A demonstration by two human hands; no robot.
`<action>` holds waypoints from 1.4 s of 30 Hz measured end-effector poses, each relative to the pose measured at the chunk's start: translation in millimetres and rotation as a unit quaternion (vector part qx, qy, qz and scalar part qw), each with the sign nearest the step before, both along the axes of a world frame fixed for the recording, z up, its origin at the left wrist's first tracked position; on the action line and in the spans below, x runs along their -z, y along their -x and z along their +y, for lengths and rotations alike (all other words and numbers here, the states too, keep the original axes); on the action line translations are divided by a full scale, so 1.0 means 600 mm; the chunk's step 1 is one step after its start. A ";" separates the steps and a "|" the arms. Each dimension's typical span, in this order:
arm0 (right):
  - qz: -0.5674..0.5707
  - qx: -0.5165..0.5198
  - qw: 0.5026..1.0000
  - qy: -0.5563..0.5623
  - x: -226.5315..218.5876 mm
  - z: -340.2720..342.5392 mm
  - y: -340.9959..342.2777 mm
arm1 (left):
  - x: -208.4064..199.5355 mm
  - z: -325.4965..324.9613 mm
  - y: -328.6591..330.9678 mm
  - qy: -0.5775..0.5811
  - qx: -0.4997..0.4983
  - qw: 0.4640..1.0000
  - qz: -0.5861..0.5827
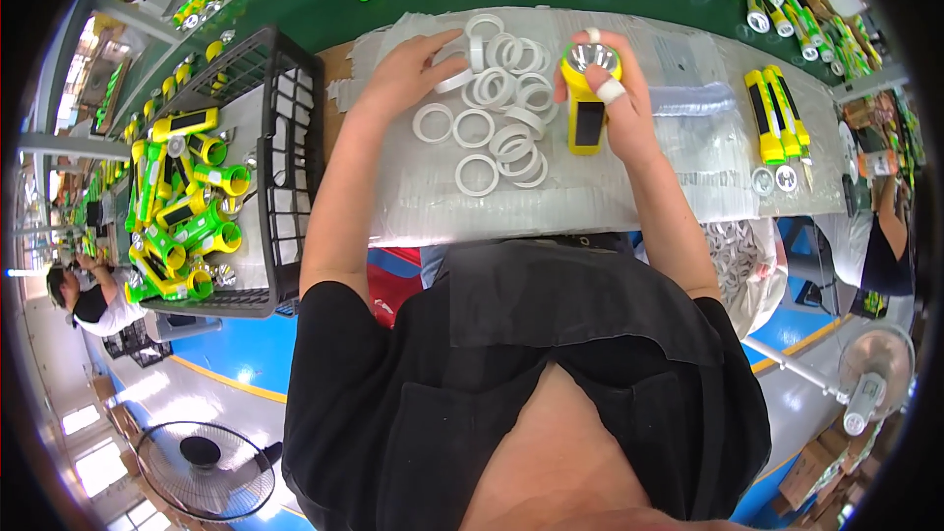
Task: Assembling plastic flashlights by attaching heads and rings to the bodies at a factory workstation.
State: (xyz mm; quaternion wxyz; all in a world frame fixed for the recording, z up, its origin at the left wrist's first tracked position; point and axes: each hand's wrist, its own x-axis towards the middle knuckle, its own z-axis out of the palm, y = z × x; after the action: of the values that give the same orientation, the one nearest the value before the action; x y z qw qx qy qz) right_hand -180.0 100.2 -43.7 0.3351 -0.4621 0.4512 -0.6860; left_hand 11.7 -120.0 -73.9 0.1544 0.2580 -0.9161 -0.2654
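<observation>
Factory lines of yellow-and-green torches ride a green conveyor (324, 0) beyond the counter (423, 206), which is wrapped in clear plastic sheeting. At its middle lies a heap of white rings (501, 103). The right hand (619, 103), two fingers taped white, is clamped round a yellow torch (587, 98) just right of the heap, while the left hand (408, 74) reaches in, fingers spread and closing on one ring at the heap's far edge. The torch stands nearly upright, reflector head up toward the camera and away from the worker, long axis running near to far. It looks a rigid, light plastic body, best gripped round the barrel below the head; the rings seem thin, stiff and easily scattered. A black crate (265, 167) of torches sits at left.
</observation>
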 end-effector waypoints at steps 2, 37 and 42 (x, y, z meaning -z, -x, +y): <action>-0.034 -0.019 0.999 0.015 -0.001 -0.002 0.002 | -0.007 0.003 0.002 0.005 0.020 1.000 -0.017; 0.472 -0.003 0.882 -0.008 -0.123 0.060 0.142 | -0.136 0.216 0.139 -0.004 0.229 0.947 0.227; 0.585 -0.135 0.795 -0.092 -0.189 0.035 0.133 | -0.120 0.223 0.147 -0.074 0.195 0.958 0.198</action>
State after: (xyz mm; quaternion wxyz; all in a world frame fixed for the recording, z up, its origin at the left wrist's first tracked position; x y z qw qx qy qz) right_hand -259.8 121.3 69.7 0.1379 -0.7983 0.5553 -0.1878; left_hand -76.2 14.1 -2.0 0.2586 0.0270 -0.8775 -0.4030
